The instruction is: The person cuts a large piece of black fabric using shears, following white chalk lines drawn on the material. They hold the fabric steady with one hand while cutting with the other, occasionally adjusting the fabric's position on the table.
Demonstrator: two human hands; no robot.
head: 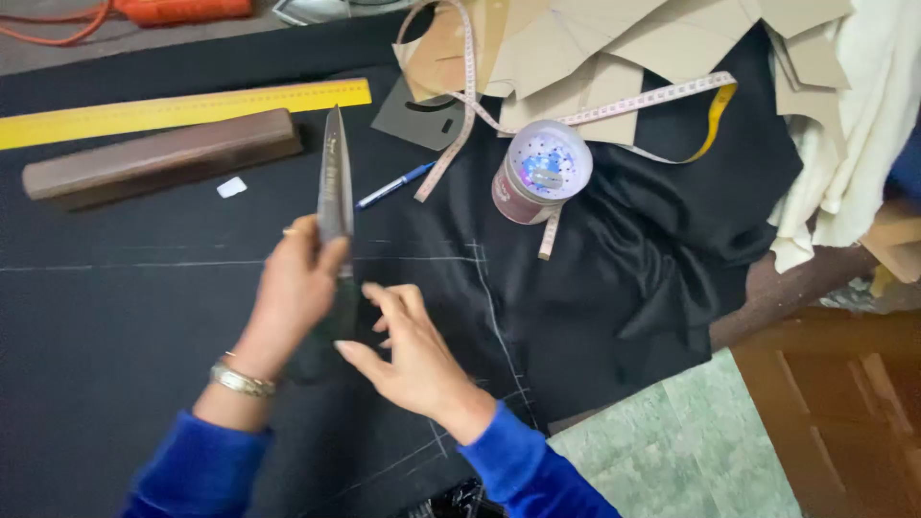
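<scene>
The left hand (297, 288) is clamped on a pair of large tailor's shears (334, 192). Its grip closes around the handle end, at the lower part of the tool. The blades are together and point up the picture, away from the person, so the long axis of the shears runs nearly straight away from the body, tilted slightly off upright.

The right hand (408, 350) sits just beside the handles, to their right and slightly nearer the body. Its fingers are spread apart and hold nothing; the fingertips reach toward the handle area, but the picture does not show whether they touch it. The left hand is therefore the one that carries the tool.

Below both hands lies black fabric (576, 288), spread over the counter (806, 278) and marked with white chalk lines (494, 317). One chalk line runs left to right just behind the left hand, crossing the blade axis at close to a right angle.

Well apart from the hands, on the far side of the fabric, lie a yellow ruler (182, 110), a brown wooden block (158, 158), a blue pen (393, 185), a measuring tape (652, 101) and a round pin container (542, 168).
</scene>
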